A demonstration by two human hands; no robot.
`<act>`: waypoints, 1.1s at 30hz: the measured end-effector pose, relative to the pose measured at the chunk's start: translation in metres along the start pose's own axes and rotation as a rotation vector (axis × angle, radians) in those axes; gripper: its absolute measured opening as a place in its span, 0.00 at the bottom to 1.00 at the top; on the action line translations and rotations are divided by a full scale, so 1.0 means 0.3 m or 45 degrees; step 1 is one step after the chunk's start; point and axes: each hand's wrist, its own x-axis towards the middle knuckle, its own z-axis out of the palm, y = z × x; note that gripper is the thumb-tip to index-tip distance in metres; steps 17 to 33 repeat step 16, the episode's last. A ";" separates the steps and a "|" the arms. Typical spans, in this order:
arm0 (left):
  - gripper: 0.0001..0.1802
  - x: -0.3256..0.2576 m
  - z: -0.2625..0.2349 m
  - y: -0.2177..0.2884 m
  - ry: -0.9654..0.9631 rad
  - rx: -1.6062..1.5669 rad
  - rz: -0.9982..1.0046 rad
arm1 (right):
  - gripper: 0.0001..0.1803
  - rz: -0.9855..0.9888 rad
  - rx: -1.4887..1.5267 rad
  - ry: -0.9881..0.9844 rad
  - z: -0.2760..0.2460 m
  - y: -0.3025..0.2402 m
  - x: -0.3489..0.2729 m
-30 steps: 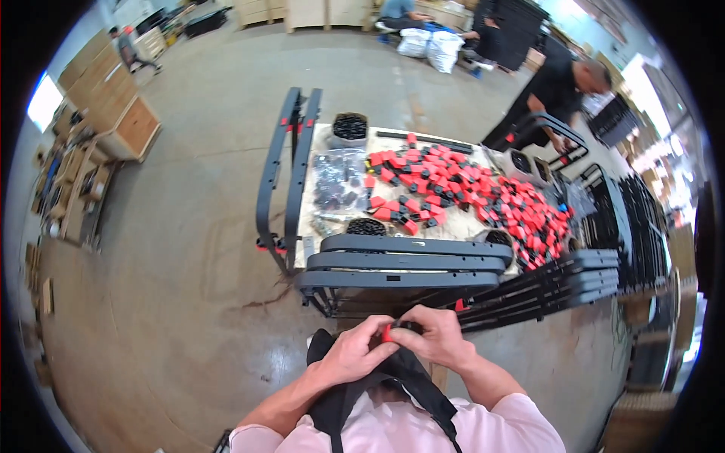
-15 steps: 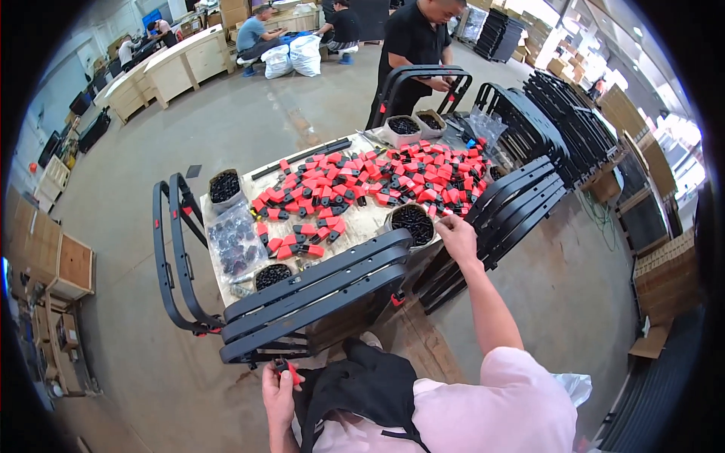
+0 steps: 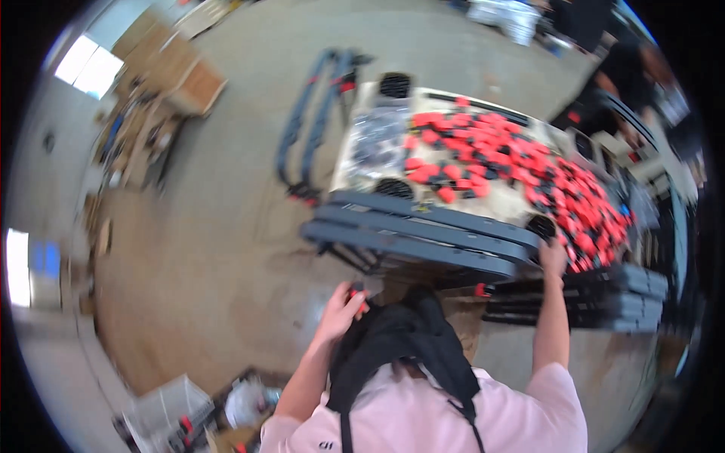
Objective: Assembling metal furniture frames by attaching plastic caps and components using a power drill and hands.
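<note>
My left hand (image 3: 340, 314) is closed on a small red-and-black plastic cap (image 3: 358, 293), held in front of my dark apron. At the table's near edge, my right hand (image 3: 553, 260) reaches to a tub of small black parts (image 3: 541, 226). Its fingertips are blurred at the rim, so whether they grip anything is hidden. Between the hands, several curved black metal frames (image 3: 423, 235) lean along the table's near side. Beyond them a large heap of red-and-black caps (image 3: 506, 155) is spread over the tabletop.
More black frames (image 3: 317, 121) stand against the table's left end, and others (image 3: 581, 298) are stacked near right. A clear plastic bag of parts (image 3: 377, 143) lies beside two more tubs (image 3: 394, 84). Another person (image 3: 623, 83) works at the far right. A white crate (image 3: 170, 408) sits at lower left.
The view has swung left, so the table now appears farther right. My right hand has gone from beside the tub to its rim. My left hand still holds the cap.
</note>
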 end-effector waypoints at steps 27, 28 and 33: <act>0.29 0.189 -0.380 -0.210 0.147 -0.385 0.054 | 0.14 -0.700 1.168 -0.007 -0.530 -0.868 -0.377; 0.29 0.189 -0.380 -0.210 0.147 -0.385 0.054 | 0.14 -0.700 1.168 -0.007 -0.530 -0.868 -0.377; 0.29 0.189 -0.380 -0.210 0.147 -0.385 0.054 | 0.14 -0.700 1.168 -0.007 -0.530 -0.868 -0.377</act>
